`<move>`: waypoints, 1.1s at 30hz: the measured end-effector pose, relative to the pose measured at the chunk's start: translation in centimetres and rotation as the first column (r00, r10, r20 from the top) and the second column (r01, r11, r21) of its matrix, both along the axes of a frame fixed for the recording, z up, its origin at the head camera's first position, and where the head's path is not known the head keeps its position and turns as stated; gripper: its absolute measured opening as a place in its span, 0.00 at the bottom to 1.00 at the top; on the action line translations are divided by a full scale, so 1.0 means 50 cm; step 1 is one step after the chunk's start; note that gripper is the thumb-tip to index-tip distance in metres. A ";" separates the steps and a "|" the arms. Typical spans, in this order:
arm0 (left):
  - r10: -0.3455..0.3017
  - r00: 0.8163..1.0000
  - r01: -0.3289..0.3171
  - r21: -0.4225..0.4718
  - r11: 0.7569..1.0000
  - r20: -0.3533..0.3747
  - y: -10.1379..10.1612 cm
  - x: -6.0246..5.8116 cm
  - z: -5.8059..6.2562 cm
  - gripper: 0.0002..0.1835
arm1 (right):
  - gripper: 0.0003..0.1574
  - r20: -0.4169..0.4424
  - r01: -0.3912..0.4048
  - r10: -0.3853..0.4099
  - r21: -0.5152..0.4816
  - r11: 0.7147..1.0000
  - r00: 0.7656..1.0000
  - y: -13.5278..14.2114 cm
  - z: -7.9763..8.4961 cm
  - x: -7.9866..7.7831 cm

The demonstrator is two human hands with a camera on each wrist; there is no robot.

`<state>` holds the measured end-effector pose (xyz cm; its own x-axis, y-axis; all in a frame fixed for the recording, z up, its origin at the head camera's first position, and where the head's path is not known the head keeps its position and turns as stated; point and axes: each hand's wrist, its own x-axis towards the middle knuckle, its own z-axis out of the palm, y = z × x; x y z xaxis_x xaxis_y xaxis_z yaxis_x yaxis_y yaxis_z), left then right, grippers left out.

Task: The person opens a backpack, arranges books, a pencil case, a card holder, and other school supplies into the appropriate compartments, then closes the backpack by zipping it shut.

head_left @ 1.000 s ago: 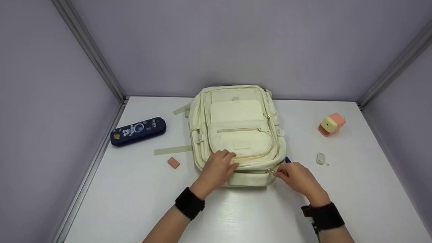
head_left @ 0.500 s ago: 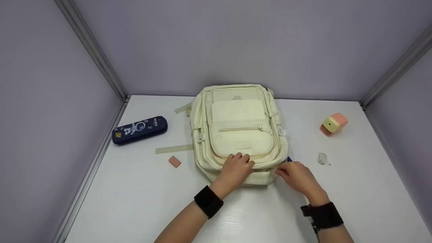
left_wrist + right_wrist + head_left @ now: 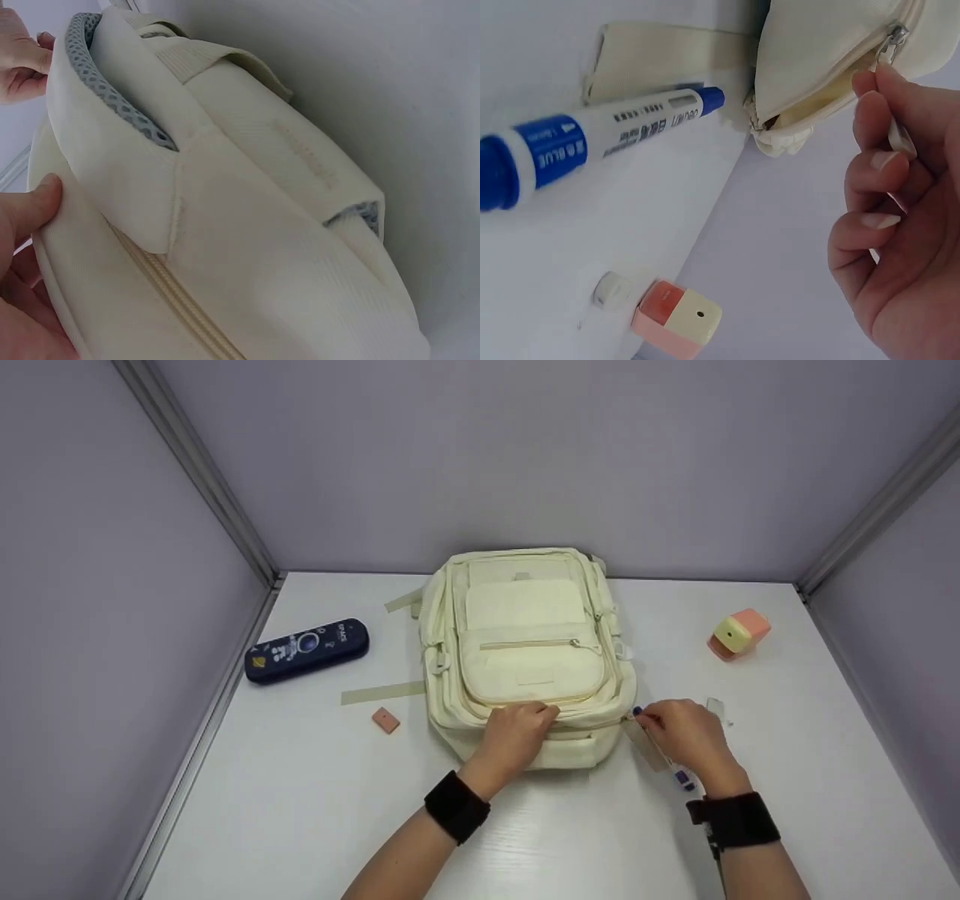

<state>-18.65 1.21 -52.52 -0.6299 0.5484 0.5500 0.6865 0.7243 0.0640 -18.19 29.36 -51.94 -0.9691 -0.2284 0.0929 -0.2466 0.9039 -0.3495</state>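
A cream backpack point(image 3: 536, 607) lies on the table, front pocket up. My left hand point(image 3: 517, 739) grips its near edge; in the left wrist view the thumb presses the fabric and the fingers curl behind the edge. At the bag's near right corner my right hand point(image 3: 686, 739) pinches a zipper pull point(image 3: 902, 141) between thumb and index finger. In the right wrist view the zipper's slider point(image 3: 897, 34) sits on a partly open zipper, with a gap in the fabric. A blue-and-white marker point(image 3: 637, 124) lies beside the bag, partly hidden by my right hand in the head view.
To the left are a dark blue pencil case point(image 3: 307, 651) and a pink eraser point(image 3: 385, 721). On the right stand a pink-and-yellow pencil sharpener point(image 3: 739, 634) and a small whitish object point(image 3: 715, 707). Straps point(image 3: 382, 692) stick out from the bag. Grey panels enclose the table.
My right hand has drawn the zipper pull right and away from me, round the bag's corner. My left hand has shifted right along the near edge. More of the marker shows.
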 end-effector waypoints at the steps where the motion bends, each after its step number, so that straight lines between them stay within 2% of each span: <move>1: -0.006 1.000 0.006 0.006 1.000 0.000 -0.002 0.000 0.003 0.04 | 0.08 -0.023 0.007 -0.007 0.015 1.000 1.000 0.004 -0.001 -0.006; 7: -0.060 0.998 0.059 0.016 0.998 0.021 -0.016 0.000 0.011 0.05 | 0.07 -0.120 0.043 -0.032 0.092 0.995 0.992 0.025 -0.013 -0.050; 16: -0.140 0.988 0.139 0.025 0.990 0.062 -0.039 0.009 0.010 0.09 | 0.12 -0.196 0.027 -0.002 0.122 0.992 0.981 0.039 -0.044 -0.114; 26: -0.197 0.978 0.194 0.047 0.980 0.074 -0.062 0.020 0.000 0.11 | 0.13 -0.266 0.061 -0.036 0.088 0.994 0.963 0.039 -0.087 -0.157; 33: -0.231 0.968 0.222 0.099 0.970 0.098 -0.082 0.037 -0.006 0.11 | 0.21 -0.293 0.105 -0.076 0.085 0.991 0.953 0.026 -0.105 -0.183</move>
<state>-16.79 -2.89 -52.83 -0.5532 0.6367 0.5373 0.8174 0.5391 0.2027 -27.35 30.67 -57.20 -0.9212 -0.1633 0.3532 -0.2393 0.9535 -0.1834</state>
